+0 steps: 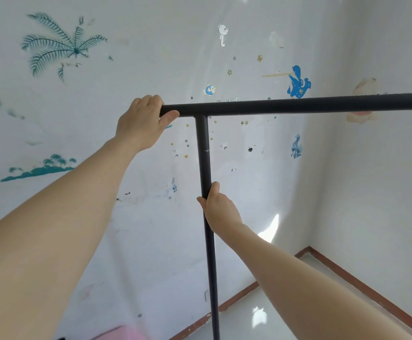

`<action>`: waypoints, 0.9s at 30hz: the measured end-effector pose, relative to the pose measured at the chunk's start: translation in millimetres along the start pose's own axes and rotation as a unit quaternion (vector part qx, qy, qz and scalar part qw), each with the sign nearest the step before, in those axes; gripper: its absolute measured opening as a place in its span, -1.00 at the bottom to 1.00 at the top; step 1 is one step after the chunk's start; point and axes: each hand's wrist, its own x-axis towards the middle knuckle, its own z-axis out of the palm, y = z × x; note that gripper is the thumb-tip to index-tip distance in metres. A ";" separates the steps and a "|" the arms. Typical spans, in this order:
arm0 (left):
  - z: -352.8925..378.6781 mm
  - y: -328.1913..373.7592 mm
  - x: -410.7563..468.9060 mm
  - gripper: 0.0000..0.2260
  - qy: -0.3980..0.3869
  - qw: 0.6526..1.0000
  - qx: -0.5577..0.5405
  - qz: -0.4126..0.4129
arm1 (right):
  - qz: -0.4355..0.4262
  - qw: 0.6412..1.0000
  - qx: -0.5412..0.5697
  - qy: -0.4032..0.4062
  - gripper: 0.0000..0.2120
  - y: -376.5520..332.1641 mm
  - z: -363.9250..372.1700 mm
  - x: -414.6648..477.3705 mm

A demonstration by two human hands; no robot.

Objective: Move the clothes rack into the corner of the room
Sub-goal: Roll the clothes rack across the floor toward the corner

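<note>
The clothes rack (298, 105) is a black metal frame with a horizontal top bar and a vertical post (206, 155) joined in a T. My left hand (142, 121) is closed around the left end of the top bar. My right hand (220, 208) grips the vertical post about halfway down. The bar runs off the right edge of the view, and the rack's base is out of sight. No clothes hang on the visible part. The room corner (308, 246) lies to the lower right, behind the rack.
White walls with sea-themed stickers stand close behind the rack on the left and right. A brown skirting board (362, 285) edges the glossy white floor (298, 303). Something pink (123, 333) shows at the bottom edge.
</note>
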 end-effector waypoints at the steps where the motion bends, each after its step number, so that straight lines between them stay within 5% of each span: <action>1: -0.6 -9.2 -1.0 -0.56 0.003 1.000 0.003 -0.001 | -0.003 1.000 0.001 -0.003 -0.69 -6.7 5.2 2.0; 13: -12.0 -110.0 -12.3 -0.54 0.012 0.999 0.025 -0.019 | -0.040 0.999 0.004 -0.022 -0.56 -87.6 60.1 22.7; 27: -36.0 -204.4 -34.0 -0.55 -0.005 0.997 0.057 -0.059 | -0.084 0.995 0.033 -0.047 -0.67 -168.3 117.1 36.6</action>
